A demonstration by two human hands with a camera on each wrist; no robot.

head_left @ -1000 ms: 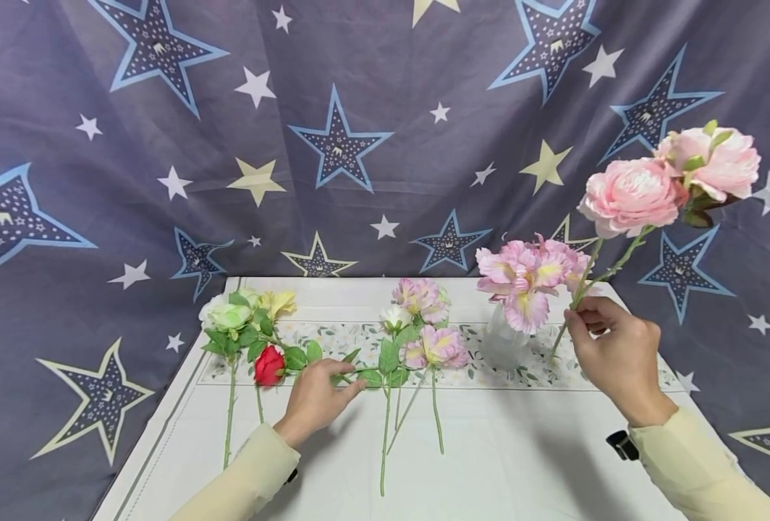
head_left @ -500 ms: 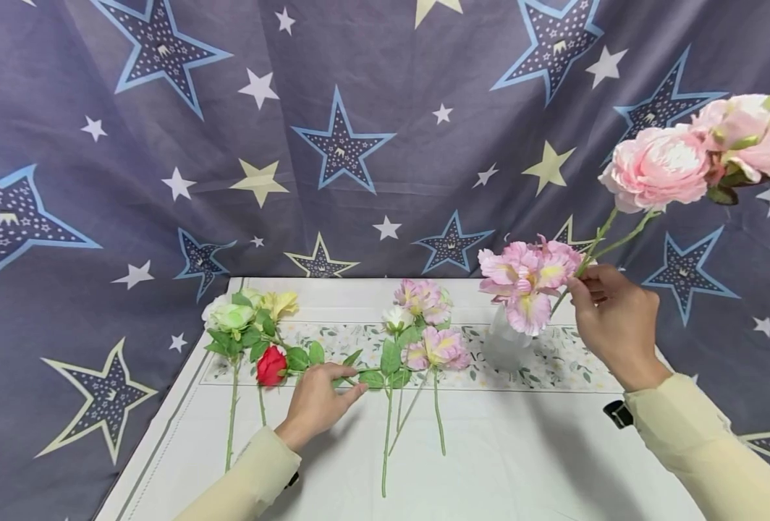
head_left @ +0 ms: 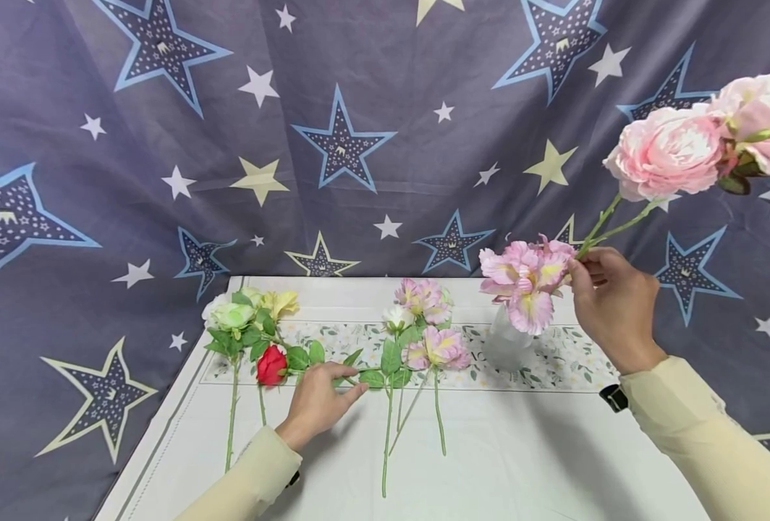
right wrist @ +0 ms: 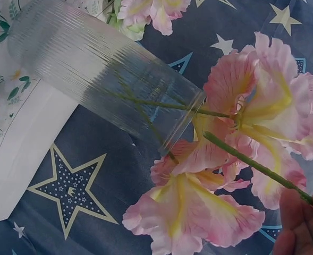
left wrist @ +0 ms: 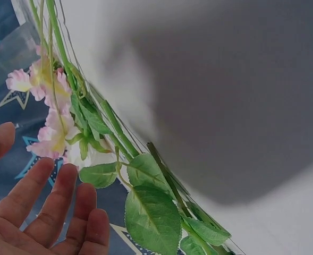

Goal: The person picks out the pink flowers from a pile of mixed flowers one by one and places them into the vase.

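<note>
My right hand (head_left: 613,307) pinches the green stem of a pink peony (head_left: 668,155), whose second bloom reaches the right edge of the head view. In the right wrist view the cut end of this stem (right wrist: 241,158) sits just outside the mouth of a ribbed clear vase (right wrist: 108,69). Pink-and-yellow irises (right wrist: 273,101) stand in the vase with their stems inside it. My left hand (head_left: 320,401) is low over the table by a red rose (head_left: 271,365) and its leafy stem. Its fingers (left wrist: 55,199) are loosely extended beside green leaves (left wrist: 153,218), holding nothing.
More artificial flowers lie on the white table (head_left: 489,463): a pale green bloom (head_left: 229,315) and a yellow one (head_left: 281,302) at left, a white bud (head_left: 396,318) and pink irises (head_left: 440,349) mid-table. A star-patterned curtain (head_left: 385,58) hangs behind.
My right hand has risen, lifting the peony up and to the right, and its stem end has come up from beside the vase to near its mouth. My left hand stays in place.
</note>
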